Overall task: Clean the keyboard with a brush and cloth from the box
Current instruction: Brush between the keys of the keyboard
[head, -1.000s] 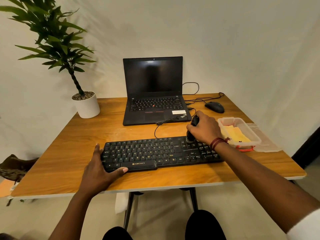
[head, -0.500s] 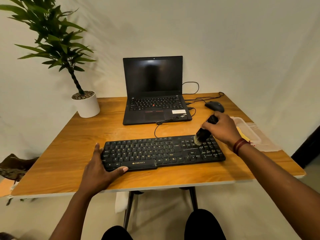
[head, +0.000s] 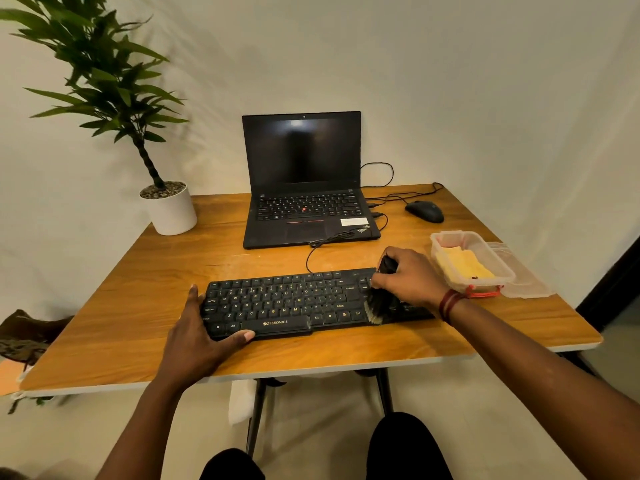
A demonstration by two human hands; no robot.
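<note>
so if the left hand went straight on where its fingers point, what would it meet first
Probably nothing: bare table between the plant pot and the laptop, though depth is unclear.

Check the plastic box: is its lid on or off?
Off. The box is open-topped, with the yellow cloth visible inside, and a clear lid lies flat beside it.

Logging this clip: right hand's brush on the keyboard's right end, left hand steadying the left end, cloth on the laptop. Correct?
No: the head view shows the cloth in the box, not on the laptop. The right hand's brush is on the keyboard's right end; the left hand steadies the left.
</note>
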